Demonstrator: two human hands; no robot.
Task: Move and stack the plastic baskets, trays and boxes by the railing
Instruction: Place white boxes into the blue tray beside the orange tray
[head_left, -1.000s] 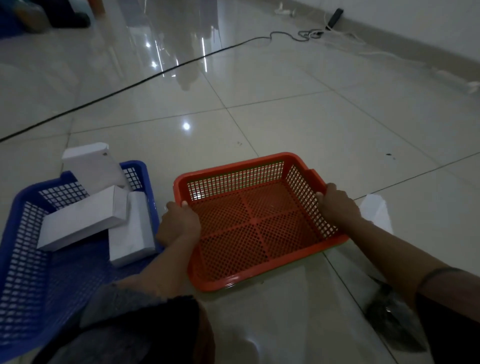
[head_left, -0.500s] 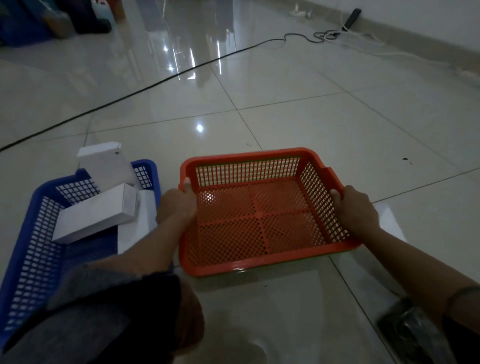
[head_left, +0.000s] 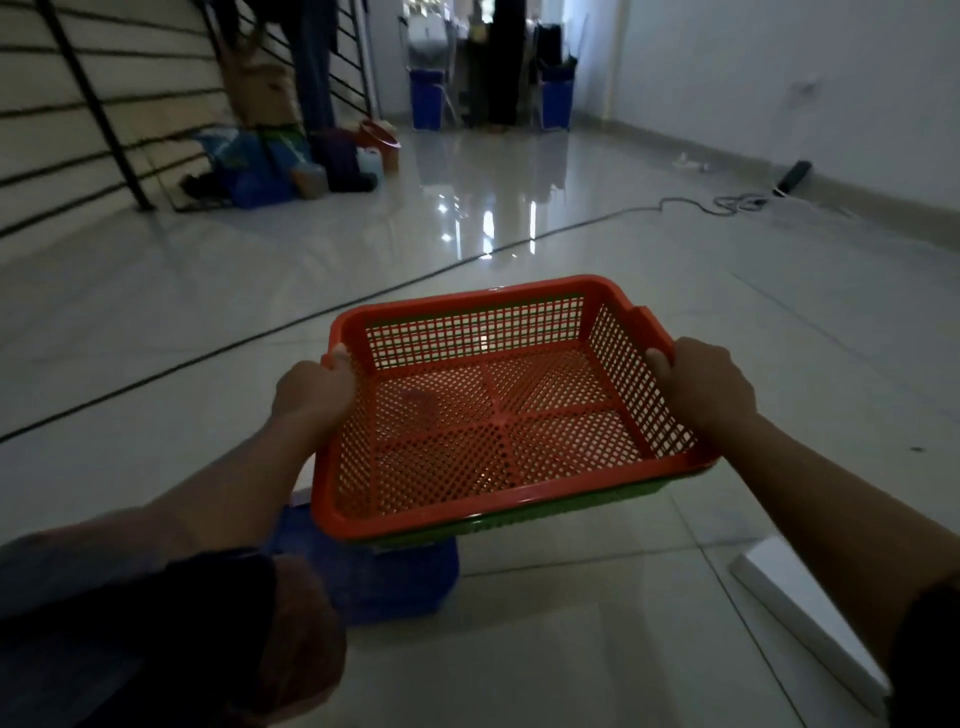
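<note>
While left hand (head_left: 311, 392) and right hand (head_left: 698, 387) clamp opposite rims | orange basket (head_left: 498, 415) aloft, centre frame, possibly nested on a green one | keep level, carry toward railing (head_left: 98, 119) at 10 o'clock.

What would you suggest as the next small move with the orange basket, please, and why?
Probably carry it forward-left toward the railing: both hands, left hand and right hand, grip the orange basket lifted off the floor, and the black cable crosses the path.

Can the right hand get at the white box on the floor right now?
Probably not yet: the right hand grips the orange basket with the left hand. The white box lies uncovered below, so only the grip stops it.
</note>
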